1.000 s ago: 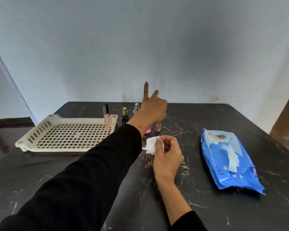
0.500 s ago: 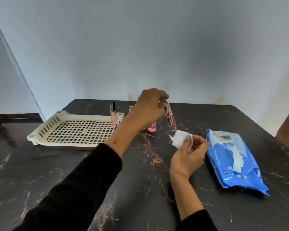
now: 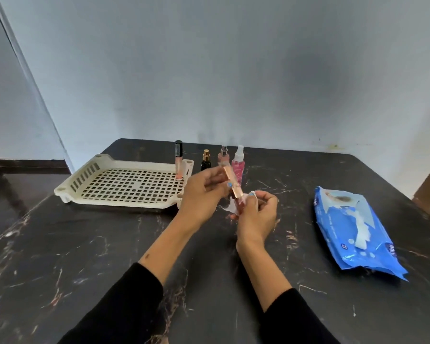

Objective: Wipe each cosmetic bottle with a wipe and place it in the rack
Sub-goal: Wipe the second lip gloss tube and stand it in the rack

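Above the dark marbled table (image 3: 90, 244), the left hand (image 3: 201, 194) pinches a slim tube with a rose-gold cap (image 3: 230, 181) between thumb and fingertips, holding it tilted, cap end up and to the left, its lower end down toward the other hand. The right hand (image 3: 257, 214) has its fingers curled around a white wipe (image 3: 231, 207), and the wipe folds against the lower part of the tube, so both hands meet at the tube just in front of the rack. The cream plastic rack (image 3: 85, 175) lies on the table to the left of the hands, its slotted floor showing; one lip gloss tube with a black cap (image 3: 178, 157) stands upright at the rack's far right corner, though whether it is inside the rim or just beside it is hard to tell. Behind the hands, near the far edge of the table, three bottles stand upright in a row: a small dark bottle with a gold top (image 3: 205, 160), a pale pink bottle with a silver top (image 3: 223, 155), and a pink spray bottle with a clear cap (image 3: 238, 162). Well to the right lies a blue pack of wipes (image 3: 353, 232), flat on the table with a white sheet poking from its opening. Black sleeves (image 3: 124, 306) cover both forearms up to the mid-arm.
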